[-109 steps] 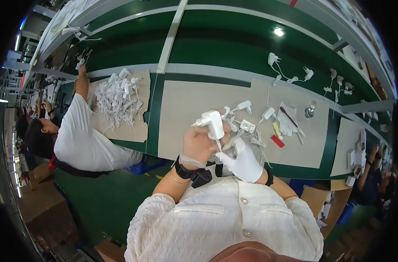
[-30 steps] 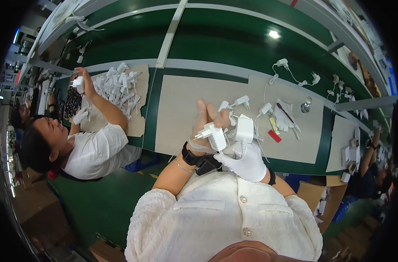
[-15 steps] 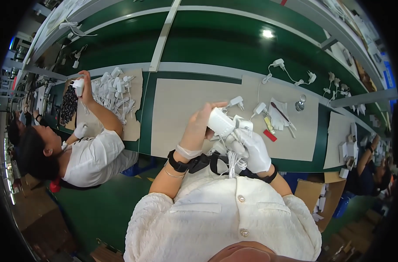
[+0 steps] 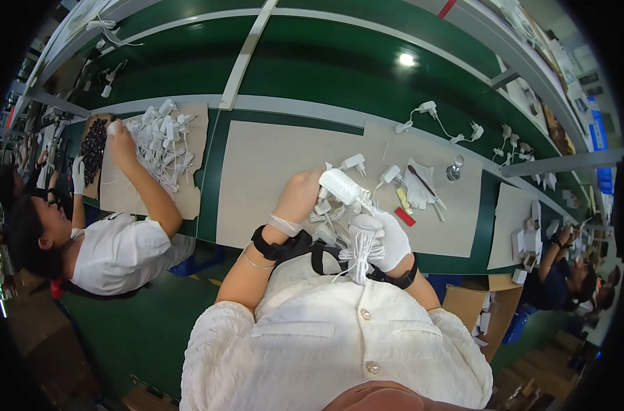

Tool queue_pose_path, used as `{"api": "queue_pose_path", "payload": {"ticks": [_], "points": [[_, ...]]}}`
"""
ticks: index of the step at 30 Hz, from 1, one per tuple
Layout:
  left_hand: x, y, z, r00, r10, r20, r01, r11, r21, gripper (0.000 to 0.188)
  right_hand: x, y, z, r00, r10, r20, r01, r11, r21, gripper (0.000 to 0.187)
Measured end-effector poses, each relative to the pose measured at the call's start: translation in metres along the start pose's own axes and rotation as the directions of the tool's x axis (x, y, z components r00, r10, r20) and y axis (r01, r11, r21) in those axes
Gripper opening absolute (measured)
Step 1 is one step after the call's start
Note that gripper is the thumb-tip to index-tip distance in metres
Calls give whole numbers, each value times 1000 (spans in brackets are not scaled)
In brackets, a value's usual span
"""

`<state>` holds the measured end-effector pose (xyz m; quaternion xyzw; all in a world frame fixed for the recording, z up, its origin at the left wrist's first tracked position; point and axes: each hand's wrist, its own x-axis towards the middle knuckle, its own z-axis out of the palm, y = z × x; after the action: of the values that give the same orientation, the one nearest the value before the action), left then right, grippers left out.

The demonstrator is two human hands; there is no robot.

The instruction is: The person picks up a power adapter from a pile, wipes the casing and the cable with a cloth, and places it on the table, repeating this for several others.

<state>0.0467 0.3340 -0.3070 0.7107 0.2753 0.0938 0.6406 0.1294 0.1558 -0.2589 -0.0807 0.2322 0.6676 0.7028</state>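
Note:
My bare left hand (image 4: 301, 195) is closed on a white power adapter (image 4: 340, 186), tilted in front of my chest. A cord runs from the adapter to my right hand (image 4: 388, 241), which wears a white glove. Its fingers are closed around a coiled white cable (image 4: 362, 255), whose loops fan out below the glove. Between and beneath my hands lie more white adapters and cords (image 4: 330, 231), partly hidden. Just beyond, a white plug adapter (image 4: 355, 163) and another adapter (image 4: 390, 174) rest on the brown board (image 4: 264, 171).
Right on the board are a red block (image 4: 404, 217), a yellow strip (image 4: 403, 199), a dark-handled tool (image 4: 421, 175) and a metal-topped bottle (image 4: 454, 168). At left, a co-worker (image 4: 130, 246) sits by heaped adapters (image 4: 164, 147). An open carton (image 4: 500, 308) stands lower right.
The cable coil now shows more fully below my right glove. A second adapter beside that glove no longer shows there. My left hand still grips its adapter. The whole view has shifted slightly.

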Motion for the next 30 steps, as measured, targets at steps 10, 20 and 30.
{"api": "queue_pose_path", "payload": {"ticks": [10, 20, 30], "points": [[-21, 34, 6, 986, -140, 95, 166, 910, -381, 34, 6, -6, -16, 975, -194, 110, 223, 854, -470, 34], [-35, 49, -1, 930, 186, 317, -69, 936, -344, 30, 22, -10, -57, 789, -569, 234, 418, 217, -882, 31], [35, -104, -7, 995, 41, -90, 33, 714, 699, 34, 83, -173, -38, 704, -614, 356, -277, -699, -659, 34]]}}
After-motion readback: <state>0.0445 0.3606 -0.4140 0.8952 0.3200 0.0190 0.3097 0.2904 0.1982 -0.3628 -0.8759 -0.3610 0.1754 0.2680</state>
